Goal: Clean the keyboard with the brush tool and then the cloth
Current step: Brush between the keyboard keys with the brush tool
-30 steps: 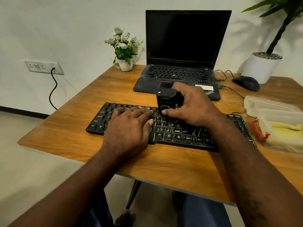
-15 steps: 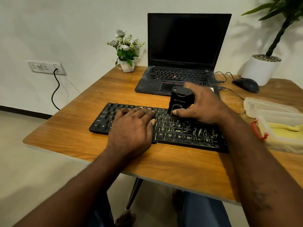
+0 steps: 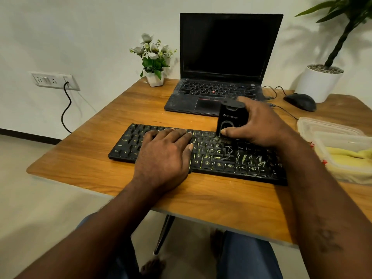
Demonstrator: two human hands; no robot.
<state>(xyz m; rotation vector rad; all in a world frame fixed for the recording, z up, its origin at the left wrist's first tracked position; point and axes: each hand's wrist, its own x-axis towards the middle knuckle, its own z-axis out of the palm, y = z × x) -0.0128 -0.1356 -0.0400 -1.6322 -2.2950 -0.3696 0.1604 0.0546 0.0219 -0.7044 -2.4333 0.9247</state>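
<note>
A black keyboard (image 3: 221, 158) lies across the wooden table (image 3: 141, 109), with pale dusty streaks on its right-hand keys. My left hand (image 3: 164, 156) rests flat on the keyboard's left half, fingers spread, holding nothing. My right hand (image 3: 259, 125) grips a black block-shaped brush tool (image 3: 231, 117) upright at the keyboard's upper edge, right of centre, its bristles down on the keys. A yellow cloth (image 3: 348, 155) lies inside a clear plastic box (image 3: 346, 168) at the table's right edge.
An open black laptop (image 3: 223, 63) stands behind the keyboard. A small flower pot (image 3: 154, 61) sits to its left, a black mouse (image 3: 301, 101) and a white plant pot (image 3: 320, 81) to its right. The box lid (image 3: 322, 125) lies beside the box. A wall socket (image 3: 54, 81) has a cable plugged in.
My right hand has carried the brush tool rightward along the keyboard's upper rows. My left hand has stayed flat on the left half.
</note>
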